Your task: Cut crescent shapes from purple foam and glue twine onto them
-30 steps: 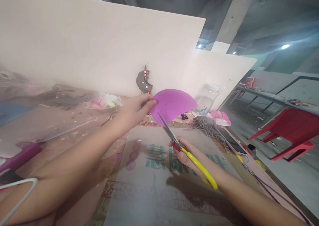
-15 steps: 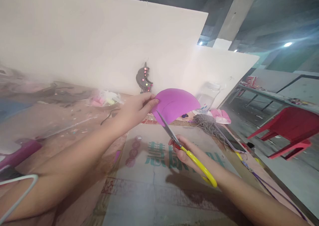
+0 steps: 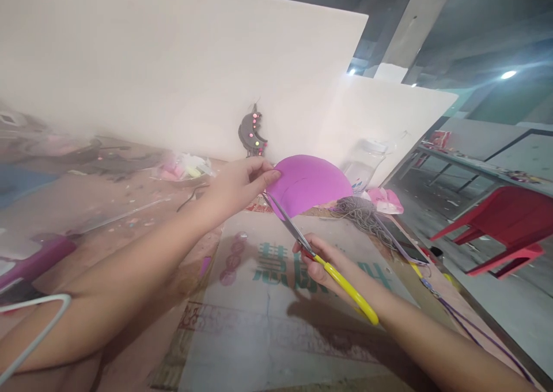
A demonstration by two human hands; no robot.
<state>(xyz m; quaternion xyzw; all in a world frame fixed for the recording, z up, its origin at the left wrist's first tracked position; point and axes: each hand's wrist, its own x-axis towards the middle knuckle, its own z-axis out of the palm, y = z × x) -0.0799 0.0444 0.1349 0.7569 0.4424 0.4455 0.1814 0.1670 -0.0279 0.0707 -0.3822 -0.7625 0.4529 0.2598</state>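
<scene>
A purple sheet (image 3: 315, 179) with a rounded upper edge is pinched at its left side between the thumb and fingers of my left hand (image 3: 259, 176). A curved line is marked on its face. My right hand (image 3: 322, 259) grips a pair of scissors (image 3: 345, 288) with yellow handles, its fingers partly hidden behind them. The scissor blades point up and left, at the sheet's lower left edge, just below my left fingertips. Both hands are above a printed board (image 3: 242, 334) with green characters.
Against the white panel (image 3: 173, 64) stands a dark crescent ornament (image 3: 249, 133) with coloured dots. A clear jar (image 3: 365, 162), grey yarn (image 3: 360, 216) and a phone (image 3: 401, 239) lie to the right. At left are a purple tool (image 3: 47, 257) and a bag of soft pieces (image 3: 184, 167). A red chair (image 3: 501, 219) stands beyond.
The scissor blades have closed further along the sheet's lower left edge. The sheet and my left hand have shifted slightly right, and the view has moved a little.
</scene>
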